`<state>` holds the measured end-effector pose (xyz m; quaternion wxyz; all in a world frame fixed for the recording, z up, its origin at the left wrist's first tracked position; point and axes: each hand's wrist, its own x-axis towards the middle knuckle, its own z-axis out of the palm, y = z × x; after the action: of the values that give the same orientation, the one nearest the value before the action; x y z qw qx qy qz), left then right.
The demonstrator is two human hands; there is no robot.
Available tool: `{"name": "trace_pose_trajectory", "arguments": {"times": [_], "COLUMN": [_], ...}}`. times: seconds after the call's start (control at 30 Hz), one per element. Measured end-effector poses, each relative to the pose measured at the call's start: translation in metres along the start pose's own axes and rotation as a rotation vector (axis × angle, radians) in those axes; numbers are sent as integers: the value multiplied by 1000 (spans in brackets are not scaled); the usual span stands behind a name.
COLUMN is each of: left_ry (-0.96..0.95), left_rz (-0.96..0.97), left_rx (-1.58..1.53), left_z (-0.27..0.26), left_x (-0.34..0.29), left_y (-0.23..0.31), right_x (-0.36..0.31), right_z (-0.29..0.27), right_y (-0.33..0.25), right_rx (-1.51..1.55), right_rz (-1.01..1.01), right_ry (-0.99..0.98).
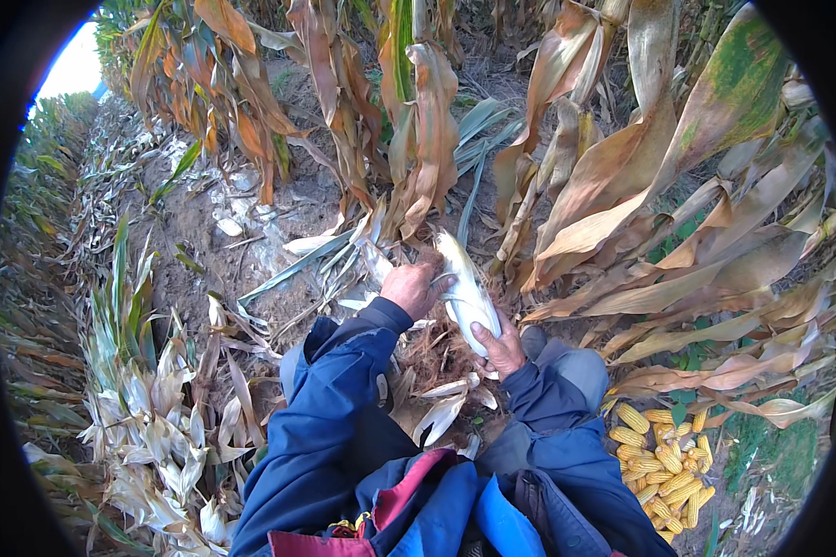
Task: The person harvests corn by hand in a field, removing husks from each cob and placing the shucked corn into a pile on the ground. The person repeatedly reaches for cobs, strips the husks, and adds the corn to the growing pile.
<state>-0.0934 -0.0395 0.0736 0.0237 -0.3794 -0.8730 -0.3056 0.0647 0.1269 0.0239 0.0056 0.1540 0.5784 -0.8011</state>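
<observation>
An ear of corn [466, 295], still wrapped in pale husk, slants across the middle of the view with its upper end pointing away from me. My right hand [500, 348] grips its lower end, thumb lying along the husk. At the ear's left side, my left hand [412, 291] is closed, its thumb and fingers at the husk near the upper part. Brown corn silk [429, 260] shows just beyond those fingers. Exactly how much husk the left fingers hold is partly hidden.
Husked yellow cobs [664, 469] lie piled at the lower right. Loose husks [163, 446] cover ground at the lower left. Dry standing corn stalks [427, 139] rise ahead, and long leaves [659, 176] reach in from the right. Torn husk [441, 413] lies between my legs.
</observation>
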Motion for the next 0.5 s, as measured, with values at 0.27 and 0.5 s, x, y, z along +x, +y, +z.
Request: {"name": "trace_pose_trajectory", "arguments": {"times": [0.27, 0.5], "left_ry": [-276, -263], "left_rz": [377, 260], "left_rx": [-309, -191], "left_z": [37, 39], "left_x": [-24, -35], "left_y": [16, 33], "right_x": [12, 26], "right_z": [-5, -14], "right_y": [-5, 11], "right_rx": [129, 404], "right_rz": [182, 214], "right_ry": [142, 8]}}
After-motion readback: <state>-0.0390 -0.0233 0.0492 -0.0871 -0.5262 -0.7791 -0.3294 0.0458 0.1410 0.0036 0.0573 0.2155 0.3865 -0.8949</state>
